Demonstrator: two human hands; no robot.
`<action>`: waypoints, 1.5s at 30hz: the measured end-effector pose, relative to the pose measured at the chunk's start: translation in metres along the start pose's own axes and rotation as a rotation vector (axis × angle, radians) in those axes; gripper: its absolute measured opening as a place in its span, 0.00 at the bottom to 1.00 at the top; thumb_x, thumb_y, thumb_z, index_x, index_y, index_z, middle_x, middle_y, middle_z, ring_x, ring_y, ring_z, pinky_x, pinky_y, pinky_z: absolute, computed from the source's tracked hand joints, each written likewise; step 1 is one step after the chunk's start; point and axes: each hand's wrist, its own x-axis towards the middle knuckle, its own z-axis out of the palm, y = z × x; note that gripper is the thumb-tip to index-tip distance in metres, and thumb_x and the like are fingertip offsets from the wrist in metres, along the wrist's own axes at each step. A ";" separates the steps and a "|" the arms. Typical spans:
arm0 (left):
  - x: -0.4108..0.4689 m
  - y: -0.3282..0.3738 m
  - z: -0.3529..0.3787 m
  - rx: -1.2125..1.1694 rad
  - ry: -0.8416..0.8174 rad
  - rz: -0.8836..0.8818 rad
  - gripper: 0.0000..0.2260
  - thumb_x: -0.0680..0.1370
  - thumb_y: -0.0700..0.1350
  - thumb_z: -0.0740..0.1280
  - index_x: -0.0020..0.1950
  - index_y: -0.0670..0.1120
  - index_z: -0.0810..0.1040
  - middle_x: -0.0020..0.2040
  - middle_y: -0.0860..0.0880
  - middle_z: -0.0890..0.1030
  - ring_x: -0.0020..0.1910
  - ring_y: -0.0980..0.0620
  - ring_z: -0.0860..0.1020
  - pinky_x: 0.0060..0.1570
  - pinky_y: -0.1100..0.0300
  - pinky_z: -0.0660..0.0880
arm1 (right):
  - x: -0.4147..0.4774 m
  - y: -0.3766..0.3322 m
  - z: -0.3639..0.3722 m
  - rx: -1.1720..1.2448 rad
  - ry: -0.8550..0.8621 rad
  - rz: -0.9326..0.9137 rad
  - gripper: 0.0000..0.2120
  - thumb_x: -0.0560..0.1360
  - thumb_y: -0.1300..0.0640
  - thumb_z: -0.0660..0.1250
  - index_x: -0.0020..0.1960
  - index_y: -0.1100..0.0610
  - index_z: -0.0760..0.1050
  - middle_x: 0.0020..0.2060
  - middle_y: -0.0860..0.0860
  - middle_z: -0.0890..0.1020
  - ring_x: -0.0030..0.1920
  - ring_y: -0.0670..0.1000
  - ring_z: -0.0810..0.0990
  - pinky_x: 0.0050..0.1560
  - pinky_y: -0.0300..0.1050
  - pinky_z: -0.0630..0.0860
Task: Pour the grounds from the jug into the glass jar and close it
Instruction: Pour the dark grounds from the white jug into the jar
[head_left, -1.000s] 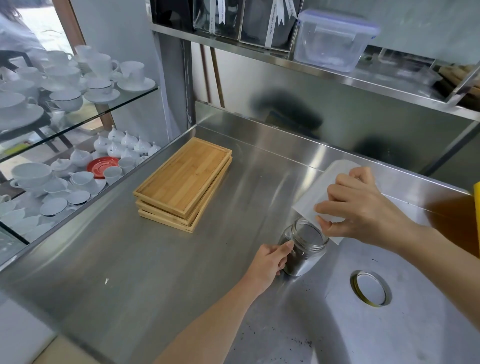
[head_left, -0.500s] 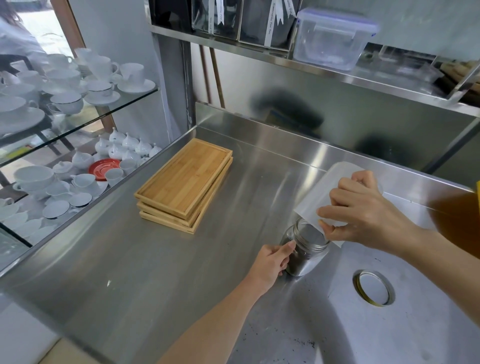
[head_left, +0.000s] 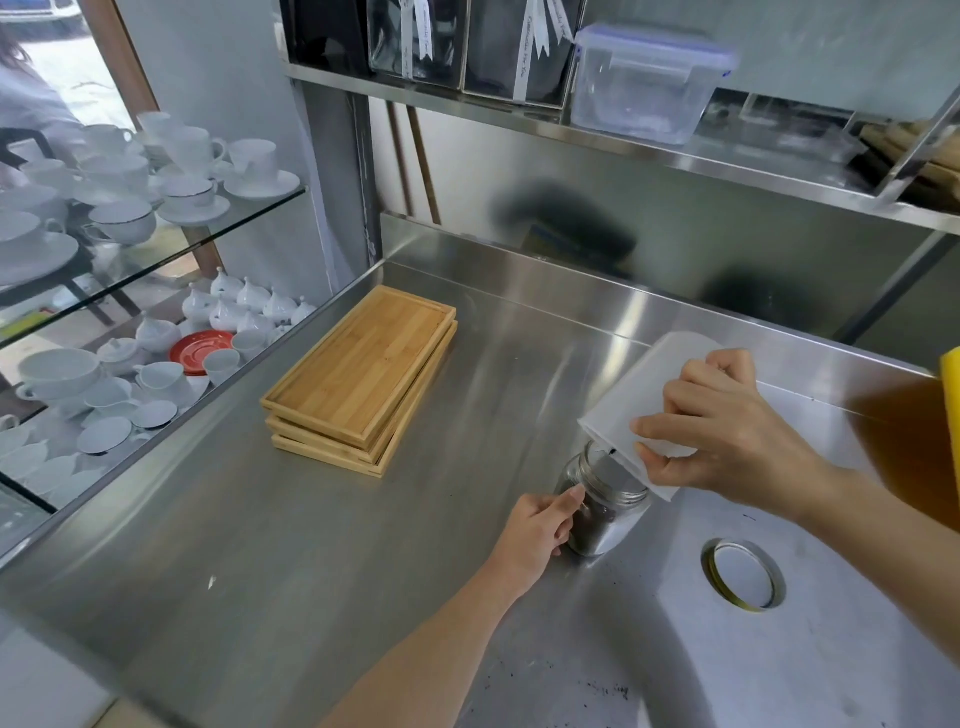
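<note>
A right hand (head_left: 727, 441) grips a white jug (head_left: 639, 400) tipped over a glass jar (head_left: 602, 514) on the steel counter (head_left: 363, 545); the left hand (head_left: 540, 530) clasps the jar, its lid (head_left: 743, 574) lying to the right

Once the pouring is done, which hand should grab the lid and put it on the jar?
Probably the right hand. The lid lies on the counter on its side, and it only has to put down the jug. The left hand is steadying the jar.

Right hand (head_left: 727, 431) tips the jug (head_left: 636, 395) over the jar (head_left: 602, 506); left hand (head_left: 540, 530) grips the jar, seemingly part-filled, on the worktop (head_left: 311, 545).
</note>
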 end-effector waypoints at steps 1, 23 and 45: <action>0.000 0.000 0.000 0.002 -0.002 0.003 0.25 0.80 0.47 0.62 0.24 0.48 0.59 0.18 0.55 0.61 0.22 0.56 0.59 0.29 0.60 0.57 | -0.001 0.000 0.000 0.020 0.004 0.031 0.12 0.69 0.55 0.64 0.33 0.60 0.80 0.24 0.55 0.71 0.35 0.52 0.62 0.43 0.47 0.59; -0.001 -0.001 0.002 0.016 -0.008 0.062 0.23 0.74 0.53 0.62 0.23 0.46 0.60 0.19 0.54 0.60 0.25 0.53 0.58 0.30 0.60 0.59 | -0.038 0.011 -0.006 0.213 0.247 0.441 0.26 0.75 0.42 0.59 0.37 0.63 0.82 0.26 0.55 0.75 0.36 0.46 0.64 0.46 0.44 0.60; -0.002 0.001 0.003 0.041 0.004 0.038 0.25 0.80 0.48 0.62 0.23 0.46 0.60 0.19 0.56 0.60 0.25 0.53 0.59 0.31 0.59 0.60 | -0.009 0.017 -0.005 0.135 0.081 0.175 0.22 0.76 0.47 0.59 0.35 0.62 0.81 0.25 0.56 0.72 0.35 0.52 0.63 0.48 0.42 0.57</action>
